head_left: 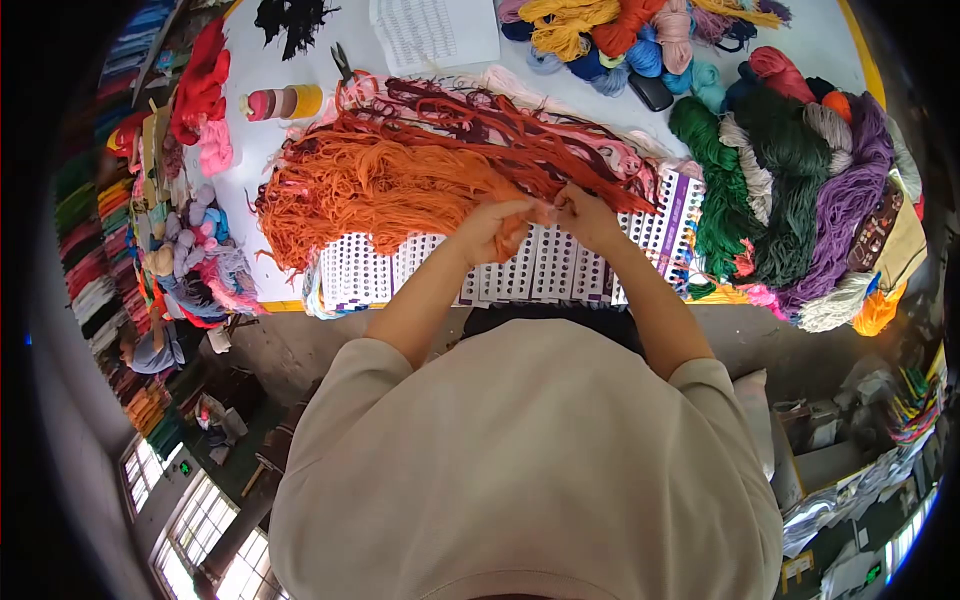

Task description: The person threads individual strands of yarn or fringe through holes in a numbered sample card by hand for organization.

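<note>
My left hand (492, 230) is closed around the end of a thick bundle of orange thread (375, 190), which spreads leftward over the table. Close beside it, my right hand (588, 217) has its fingers pinched together; whatever is between them is too small to make out. Under both hands lies a row of white cards with punched holes (560, 262), some with purple print. Behind the orange bundle stretch dark red and rust threads (520, 135), with pink strands (620, 155) among them.
Scissors (345, 68) and colored spools (283, 103) lie at the back left, near a printed sheet (435, 35). Green skeins (705, 180), purple skeins (850, 190) and a black device (651, 92) are on the right. Red yarn (202, 80) hangs at the left edge.
</note>
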Demonstrator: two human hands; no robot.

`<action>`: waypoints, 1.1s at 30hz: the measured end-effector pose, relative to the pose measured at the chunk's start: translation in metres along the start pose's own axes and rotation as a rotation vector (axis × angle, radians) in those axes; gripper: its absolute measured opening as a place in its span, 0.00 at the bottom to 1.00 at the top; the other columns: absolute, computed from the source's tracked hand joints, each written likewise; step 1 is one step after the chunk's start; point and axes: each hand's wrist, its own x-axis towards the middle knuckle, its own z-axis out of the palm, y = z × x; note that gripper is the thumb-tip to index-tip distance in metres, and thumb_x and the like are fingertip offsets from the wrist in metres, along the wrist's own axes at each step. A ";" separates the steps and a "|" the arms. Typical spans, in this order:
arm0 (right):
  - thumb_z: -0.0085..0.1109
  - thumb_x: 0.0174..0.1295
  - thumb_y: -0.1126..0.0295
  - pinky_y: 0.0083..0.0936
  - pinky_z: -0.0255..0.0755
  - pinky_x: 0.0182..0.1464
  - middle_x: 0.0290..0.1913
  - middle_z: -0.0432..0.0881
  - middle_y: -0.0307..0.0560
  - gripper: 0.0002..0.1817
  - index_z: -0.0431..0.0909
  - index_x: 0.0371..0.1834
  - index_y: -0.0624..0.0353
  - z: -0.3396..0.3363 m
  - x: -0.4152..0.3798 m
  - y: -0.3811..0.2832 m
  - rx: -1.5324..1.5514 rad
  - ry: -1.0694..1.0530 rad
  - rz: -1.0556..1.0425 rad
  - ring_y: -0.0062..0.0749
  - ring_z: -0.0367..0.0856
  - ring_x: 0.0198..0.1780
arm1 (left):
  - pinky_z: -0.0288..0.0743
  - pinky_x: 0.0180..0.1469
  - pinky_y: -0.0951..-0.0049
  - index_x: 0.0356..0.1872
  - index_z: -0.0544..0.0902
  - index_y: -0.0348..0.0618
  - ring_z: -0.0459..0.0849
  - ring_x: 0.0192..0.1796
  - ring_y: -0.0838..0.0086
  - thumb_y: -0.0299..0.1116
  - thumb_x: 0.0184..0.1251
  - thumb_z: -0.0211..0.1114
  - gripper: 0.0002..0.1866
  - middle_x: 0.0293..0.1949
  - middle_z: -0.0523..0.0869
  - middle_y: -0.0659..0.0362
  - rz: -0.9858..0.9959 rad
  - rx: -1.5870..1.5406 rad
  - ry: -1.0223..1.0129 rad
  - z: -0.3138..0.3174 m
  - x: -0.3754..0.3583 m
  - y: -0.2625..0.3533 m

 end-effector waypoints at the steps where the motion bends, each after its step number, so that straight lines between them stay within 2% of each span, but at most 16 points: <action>1: 0.63 0.59 0.61 0.30 0.73 0.38 0.31 0.83 0.46 0.15 0.74 0.43 0.56 -0.001 0.000 -0.001 -0.001 0.000 -0.001 0.37 0.82 0.33 | 0.60 0.16 0.82 0.40 0.80 0.39 0.70 0.18 0.83 0.31 0.67 0.59 0.07 0.30 0.85 0.57 -0.033 -0.010 -0.104 0.012 -0.002 0.001; 3: 0.66 0.58 0.62 0.28 0.73 0.38 0.30 0.83 0.46 0.16 0.74 0.44 0.56 -0.001 0.000 -0.002 0.405 -0.075 -0.015 0.35 0.81 0.32 | 0.61 0.15 0.81 0.46 0.80 0.42 0.71 0.19 0.83 0.31 0.65 0.56 0.11 0.30 0.86 0.57 -0.094 0.212 0.005 0.014 0.011 -0.013; 5: 0.66 0.57 0.65 0.26 0.71 0.39 0.30 0.82 0.45 0.17 0.74 0.46 0.57 -0.002 0.001 0.000 0.414 -0.110 0.003 0.31 0.80 0.32 | 0.64 0.15 0.79 0.44 0.81 0.43 0.72 0.19 0.83 0.32 0.64 0.54 0.11 0.30 0.86 0.57 0.102 0.784 0.145 0.014 0.023 -0.028; 7: 0.67 0.56 0.68 0.24 0.70 0.39 0.30 0.81 0.44 0.18 0.73 0.48 0.57 -0.004 -0.001 -0.001 0.423 -0.140 0.024 0.27 0.78 0.32 | 0.67 0.18 0.79 0.39 0.81 0.42 0.73 0.19 0.82 0.33 0.63 0.57 0.09 0.28 0.85 0.59 0.189 0.971 0.177 0.003 0.024 -0.024; 9: 0.69 0.53 0.66 0.28 0.71 0.40 0.32 0.81 0.45 0.19 0.73 0.46 0.55 0.000 -0.004 -0.006 -0.162 0.032 -0.108 0.34 0.80 0.35 | 0.64 0.18 0.82 0.34 0.82 0.44 0.73 0.19 0.83 0.36 0.62 0.62 0.08 0.27 0.84 0.61 0.320 1.152 0.378 -0.048 0.036 -0.027; 11: 0.69 0.52 0.65 0.29 0.71 0.41 0.33 0.81 0.45 0.19 0.73 0.45 0.55 0.002 -0.004 -0.007 -0.172 0.040 -0.057 0.36 0.80 0.37 | 0.61 0.17 0.84 0.29 0.79 0.46 0.69 0.18 0.84 0.36 0.62 0.62 0.06 0.24 0.79 0.64 0.033 0.237 0.264 -0.049 -0.016 0.012; 13: 0.70 0.52 0.64 0.31 0.71 0.41 0.33 0.81 0.45 0.19 0.73 0.44 0.54 0.004 -0.003 -0.009 -0.179 0.052 -0.006 0.38 0.80 0.38 | 0.56 0.15 0.85 0.26 0.76 0.48 0.64 0.16 0.86 0.34 0.62 0.60 0.07 0.22 0.75 0.66 0.079 -0.019 0.203 -0.077 -0.060 0.047; 18: 0.70 0.52 0.64 0.31 0.71 0.39 0.31 0.80 0.44 0.18 0.72 0.42 0.54 0.007 -0.004 -0.014 -0.174 0.052 0.057 0.36 0.80 0.35 | 0.52 0.14 0.85 0.32 0.76 0.45 0.60 0.15 0.88 0.36 0.68 0.58 0.07 0.22 0.78 0.66 0.429 -0.154 0.208 -0.167 -0.126 0.097; 20: 0.69 0.52 0.64 0.31 0.71 0.39 0.31 0.80 0.44 0.18 0.72 0.42 0.54 0.011 -0.005 -0.012 -0.202 0.078 0.037 0.36 0.80 0.35 | 0.49 0.13 0.86 0.37 0.77 0.42 0.58 0.14 0.89 0.43 0.73 0.55 0.14 0.30 0.85 0.59 0.729 -0.045 0.673 -0.146 -0.148 0.107; 23: 0.69 0.53 0.64 0.30 0.71 0.38 0.29 0.79 0.44 0.18 0.72 0.42 0.55 0.020 -0.007 -0.017 -0.288 0.138 0.049 0.36 0.80 0.34 | 0.51 0.13 0.84 0.45 0.79 0.38 0.60 0.14 0.87 0.52 0.73 0.52 0.24 0.40 0.87 0.51 0.543 0.248 0.757 -0.099 -0.165 0.101; 25: 0.69 0.52 0.63 0.30 0.71 0.38 0.29 0.78 0.45 0.19 0.72 0.43 0.57 0.028 -0.011 -0.024 -0.290 0.208 0.024 0.36 0.80 0.34 | 0.52 0.13 0.81 0.53 0.76 0.34 0.60 0.13 0.83 0.58 0.71 0.52 0.32 0.43 0.86 0.49 0.515 0.226 0.424 -0.074 -0.166 0.080; 27: 0.68 0.55 0.65 0.28 0.71 0.38 0.30 0.78 0.44 0.18 0.73 0.43 0.60 0.037 -0.015 -0.039 -0.255 0.235 -0.031 0.33 0.80 0.34 | 0.73 0.24 0.77 0.55 0.76 0.32 0.77 0.25 0.78 0.55 0.72 0.52 0.31 0.48 0.85 0.49 0.398 0.184 0.185 -0.046 -0.163 0.065; 29: 0.64 0.59 0.69 0.24 0.70 0.37 0.31 0.78 0.38 0.13 0.74 0.43 0.61 0.048 -0.021 -0.064 -0.006 0.461 -0.385 0.25 0.77 0.34 | 0.80 0.46 0.68 0.57 0.74 0.33 0.82 0.46 0.69 0.52 0.74 0.50 0.29 0.55 0.81 0.50 0.685 0.004 0.056 -0.004 -0.155 0.049; 30: 0.61 0.62 0.73 0.18 0.69 0.37 0.33 0.78 0.34 0.08 0.75 0.42 0.60 0.036 -0.055 -0.127 0.265 0.311 -0.232 0.17 0.74 0.35 | 0.80 0.46 0.68 0.57 0.74 0.33 0.82 0.46 0.69 0.52 0.74 0.50 0.29 0.55 0.81 0.50 0.707 -0.001 0.040 0.006 -0.160 0.047; 31: 0.61 0.62 0.73 0.18 0.69 0.37 0.33 0.78 0.34 0.08 0.75 0.42 0.60 0.032 -0.075 -0.160 0.245 0.321 -0.248 0.17 0.74 0.35 | 0.76 0.54 0.64 0.58 0.74 0.34 0.78 0.54 0.68 0.50 0.75 0.50 0.27 0.58 0.79 0.51 0.697 -0.121 -0.129 0.013 -0.166 0.045; 33: 0.60 0.63 0.73 0.15 0.68 0.38 0.34 0.78 0.33 0.07 0.76 0.43 0.58 0.032 -0.104 -0.202 0.843 0.122 -0.292 0.14 0.74 0.36 | 0.72 0.63 0.61 0.59 0.73 0.35 0.74 0.62 0.66 0.48 0.75 0.49 0.26 0.60 0.77 0.52 0.692 -0.237 -0.313 0.021 -0.173 0.039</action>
